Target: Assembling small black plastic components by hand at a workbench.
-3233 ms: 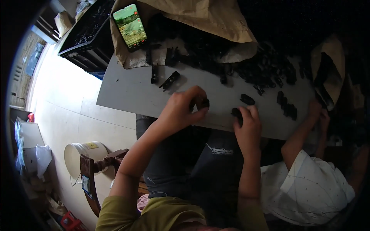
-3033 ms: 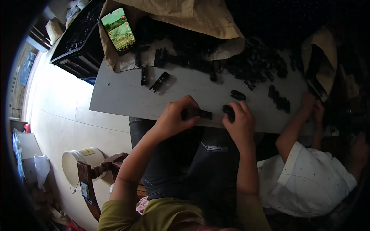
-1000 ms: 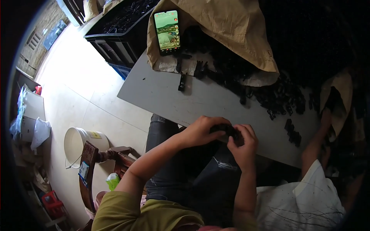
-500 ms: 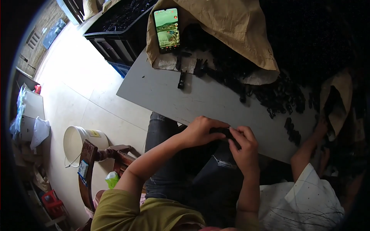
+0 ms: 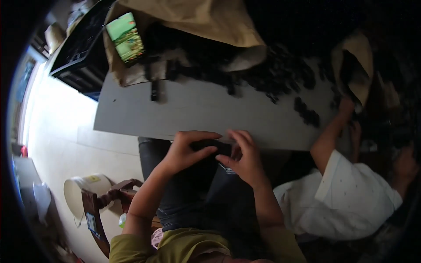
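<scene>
By the grey table [image 5: 193,103], left hand [image 5: 180,154] pinches a black part [image 5: 215,144], right hand [image 5: 247,161] has since spread.

No legible lettering, bucket label [image 5: 94,178] blurred, phone screen [image 5: 126,38] smeared

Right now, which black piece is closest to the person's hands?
The black piece gripped in the left hand; those lying on the table are all farther off.

From afar, I had the table [image 5: 188,111] at twelve o'clock.
Parts [image 5: 280,76] lay on it between one and two, a phone [image 5: 126,38] on a bag [image 5: 215,19] near eleven, a crate [image 5: 90,73] at ten, a bucket [image 5: 97,189] at eight.
</scene>
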The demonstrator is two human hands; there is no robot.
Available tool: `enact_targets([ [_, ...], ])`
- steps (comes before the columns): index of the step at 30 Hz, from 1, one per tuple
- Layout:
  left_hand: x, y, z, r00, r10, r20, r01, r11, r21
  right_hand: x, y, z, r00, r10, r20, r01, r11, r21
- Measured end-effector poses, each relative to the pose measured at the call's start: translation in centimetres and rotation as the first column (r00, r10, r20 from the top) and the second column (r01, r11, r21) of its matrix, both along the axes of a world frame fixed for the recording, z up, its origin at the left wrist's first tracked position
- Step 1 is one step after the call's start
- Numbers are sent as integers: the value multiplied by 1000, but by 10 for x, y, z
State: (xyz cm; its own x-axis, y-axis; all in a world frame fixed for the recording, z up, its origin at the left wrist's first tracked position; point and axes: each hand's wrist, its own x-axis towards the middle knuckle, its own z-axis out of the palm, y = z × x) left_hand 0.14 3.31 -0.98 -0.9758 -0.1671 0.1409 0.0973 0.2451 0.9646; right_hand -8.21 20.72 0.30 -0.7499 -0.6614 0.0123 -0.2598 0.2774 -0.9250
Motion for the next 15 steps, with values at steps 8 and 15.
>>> enact_targets([
  [8,15,8,2,997,-80,-14,81,996,48,-1,23,-10,964,252,87,-248,967,-63],
  [15,28,-1,20,980,-133,-148,57,900,-432,-136,72,-14,453,-367,-812,849,456,268],
])
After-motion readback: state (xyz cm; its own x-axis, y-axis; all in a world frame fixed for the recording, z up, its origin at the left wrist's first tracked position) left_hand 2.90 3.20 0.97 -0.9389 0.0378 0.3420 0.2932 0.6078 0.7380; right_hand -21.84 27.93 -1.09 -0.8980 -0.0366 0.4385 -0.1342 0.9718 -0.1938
